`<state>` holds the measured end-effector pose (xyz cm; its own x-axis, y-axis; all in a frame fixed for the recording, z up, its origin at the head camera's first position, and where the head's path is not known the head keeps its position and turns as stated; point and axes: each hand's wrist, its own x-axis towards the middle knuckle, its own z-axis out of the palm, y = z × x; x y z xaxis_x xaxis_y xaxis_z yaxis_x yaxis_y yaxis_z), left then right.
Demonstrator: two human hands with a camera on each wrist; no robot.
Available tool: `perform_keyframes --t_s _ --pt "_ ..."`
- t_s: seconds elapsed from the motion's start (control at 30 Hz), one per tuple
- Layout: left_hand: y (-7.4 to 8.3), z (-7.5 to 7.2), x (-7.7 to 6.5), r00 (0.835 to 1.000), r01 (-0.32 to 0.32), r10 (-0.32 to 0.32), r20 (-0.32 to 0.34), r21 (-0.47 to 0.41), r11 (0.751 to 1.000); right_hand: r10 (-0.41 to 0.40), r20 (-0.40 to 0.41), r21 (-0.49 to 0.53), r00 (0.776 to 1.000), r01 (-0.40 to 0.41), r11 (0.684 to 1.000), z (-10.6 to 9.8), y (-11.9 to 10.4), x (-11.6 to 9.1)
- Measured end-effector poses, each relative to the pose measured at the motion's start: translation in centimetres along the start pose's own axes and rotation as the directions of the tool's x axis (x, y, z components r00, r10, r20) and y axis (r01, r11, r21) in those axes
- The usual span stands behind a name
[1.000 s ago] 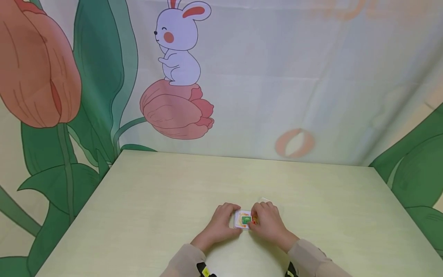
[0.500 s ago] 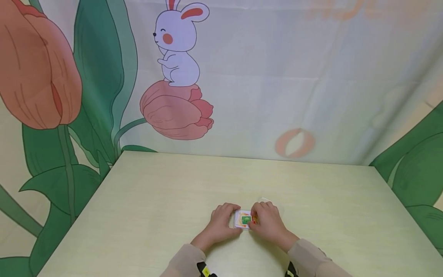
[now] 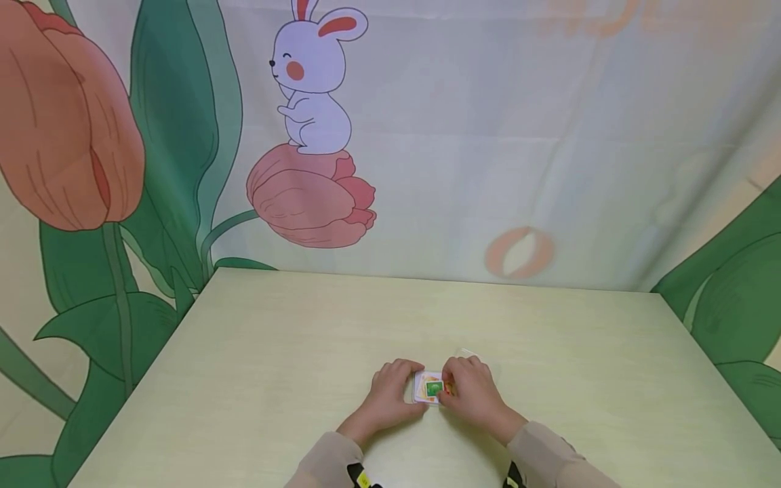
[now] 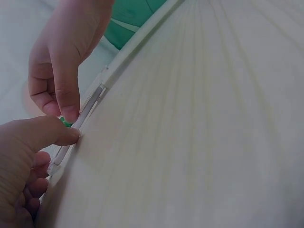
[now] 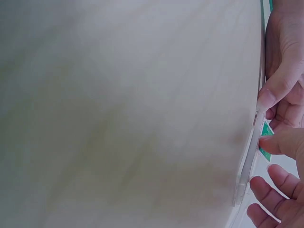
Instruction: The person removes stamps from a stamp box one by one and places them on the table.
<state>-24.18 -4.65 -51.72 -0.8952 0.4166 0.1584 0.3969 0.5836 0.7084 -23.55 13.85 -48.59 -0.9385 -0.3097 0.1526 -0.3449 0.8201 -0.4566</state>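
Observation:
A small clear plastic case (image 3: 418, 398) lies flat on the table, with a stack of printed cards (image 3: 421, 385) in it. My left hand (image 3: 389, 394) grips its left end, thumb on the near edge and fingers on the far edge. On top shows a small green square card (image 3: 434, 388) with a pale border. My right hand (image 3: 474, 394) pinches this green card at its right side. In the right wrist view the green card (image 5: 266, 143) stands tilted up by the right thumb (image 5: 280, 142). The right hand hides the case's right end.
A clear plastic corner (image 3: 466, 352), perhaps the case's lid, pokes out behind the right hand. The pale wooden table (image 3: 293, 339) spreads around the hands. Behind its back edge hangs a curtain (image 3: 457, 135) printed with a rabbit and tulips.
Both hands and the case keep nearly the same places. The head view has tilted up very slightly, so the curtain print sits a little lower.

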Motion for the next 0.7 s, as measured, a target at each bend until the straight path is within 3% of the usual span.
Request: perform_keyframes --t_s 0.7 --pt "-0.23 0.27 -0.04 1.000 0.000 0.000 -0.005 -0.002 1.000 0.017 0.019 0.027 1.000 -0.018 0.999 -0.05 0.07 -0.05"
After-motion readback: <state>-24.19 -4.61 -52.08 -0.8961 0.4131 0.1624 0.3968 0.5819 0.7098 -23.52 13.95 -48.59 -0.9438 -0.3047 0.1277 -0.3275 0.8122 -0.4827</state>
